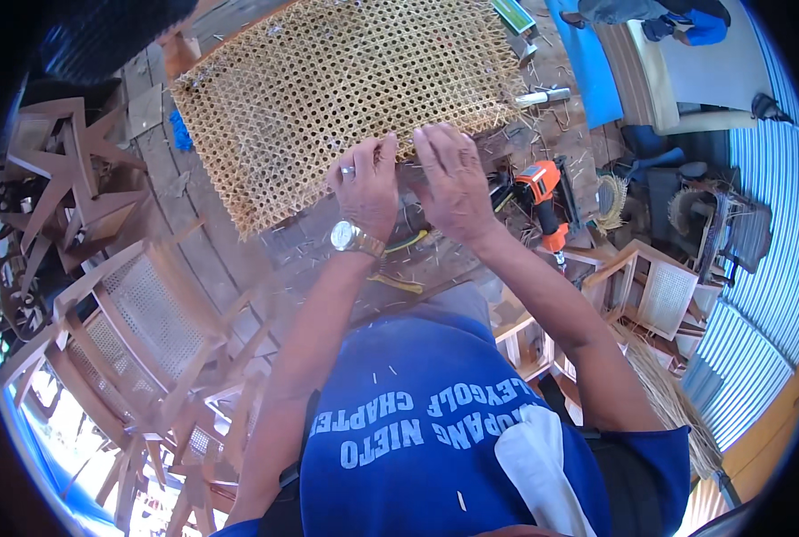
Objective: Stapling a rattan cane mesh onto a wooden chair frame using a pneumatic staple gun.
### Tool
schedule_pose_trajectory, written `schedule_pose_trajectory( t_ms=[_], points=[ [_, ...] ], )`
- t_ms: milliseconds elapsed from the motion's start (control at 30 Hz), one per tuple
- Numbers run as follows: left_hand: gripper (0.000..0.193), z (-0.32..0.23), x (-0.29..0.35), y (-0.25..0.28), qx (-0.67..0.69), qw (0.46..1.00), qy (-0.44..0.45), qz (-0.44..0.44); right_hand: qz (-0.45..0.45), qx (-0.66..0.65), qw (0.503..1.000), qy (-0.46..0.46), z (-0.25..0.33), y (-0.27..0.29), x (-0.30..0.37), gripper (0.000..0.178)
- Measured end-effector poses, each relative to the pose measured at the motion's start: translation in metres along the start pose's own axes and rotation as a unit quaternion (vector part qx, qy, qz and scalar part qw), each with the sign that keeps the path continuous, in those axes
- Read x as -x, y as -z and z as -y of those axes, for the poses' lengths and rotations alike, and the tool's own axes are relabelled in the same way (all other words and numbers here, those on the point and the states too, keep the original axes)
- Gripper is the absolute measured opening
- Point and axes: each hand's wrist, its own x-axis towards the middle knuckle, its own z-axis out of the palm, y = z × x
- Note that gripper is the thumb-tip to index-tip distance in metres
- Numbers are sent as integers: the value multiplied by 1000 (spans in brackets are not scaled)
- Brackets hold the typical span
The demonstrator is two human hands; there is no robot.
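Note:
A woven cane webbing sheet (pixel 328 89) with fringed edges lies flat before me, over what looks like a wooden frame. At its near edge are both my hands, side by side with a small gap between them. My left hand (pixel 366 183), with a ring and a wristwatch (pixel 355 238), has its fingers bent over the edge. Beside it, my right hand (pixel 453 179) curls its fingers onto the same edge. Both thumbs are mostly hidden. Right of that hand lies an orange and black power tool (pixel 543 192), shaped like a staple gun.
Another person's bare limb (pixel 178 55) shows by the sheet's far left corner. A metallic cylindrical tool (pixel 543 96) lies off its right edge. Cane-backed wooden chairs (pixel 149 313) crowd the left, with another chair (pixel 663 291) at right. Cane scraps litter the worktop (pixel 310 255).

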Motion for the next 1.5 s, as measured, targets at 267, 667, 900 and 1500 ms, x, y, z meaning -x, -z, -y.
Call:
schedule_pose_trajectory(
  t_ms=[267,667,900,1500],
  points=[
    [34,11,-1,0,50,998,-16,17,-7,48,999,11,-16,-26,-11,47],
    [49,25,48,63,41,987,139,73,53,-74,995,-28,28,-4,-15,66],
    [53,34,37,82,63,981,179,35,119,-38,992,-1,62,-7,-35,62],
    [40,115,68,91,30,986,166,16,98,-73,990,75,122,-66,-51,50]
  ],
)
